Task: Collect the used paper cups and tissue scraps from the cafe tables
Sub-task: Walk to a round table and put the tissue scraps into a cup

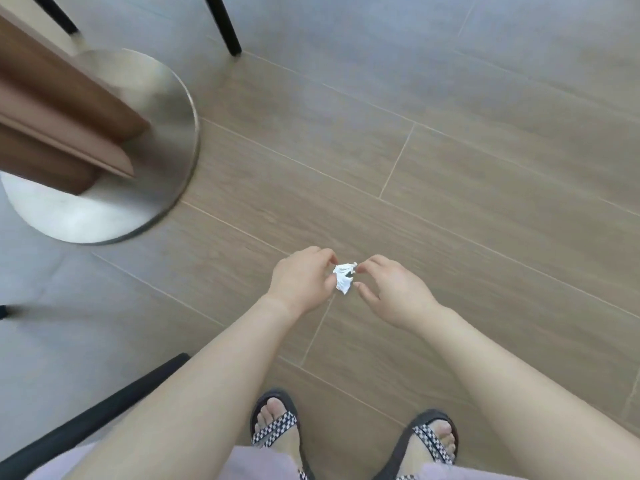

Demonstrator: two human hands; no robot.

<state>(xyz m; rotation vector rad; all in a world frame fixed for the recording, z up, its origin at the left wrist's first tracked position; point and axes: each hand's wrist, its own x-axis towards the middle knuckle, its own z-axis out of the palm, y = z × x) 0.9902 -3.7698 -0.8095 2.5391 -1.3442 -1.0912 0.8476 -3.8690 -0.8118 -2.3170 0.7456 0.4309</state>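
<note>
Left hand [300,279] fingers pinch a crumpled white tissue scrap [343,279], held in the air over the floor [467,174]. Right hand [394,292] fingers are loosely curled, index tip touching the scrap's top corner; can't tell if it is pinching. Round metal desk base [104,209] is at the left.

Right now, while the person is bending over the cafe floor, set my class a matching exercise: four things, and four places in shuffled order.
1 crumpled white tissue scrap
2 round silver metal table base
3 black-and-white checkered sandals
4 thin black chair leg

A top edge, centre
B between left hand and right hand
C bottom, on the feet
D beneath brown wooden column

Pairs: 1-B, 2-D, 3-C, 4-A
</note>
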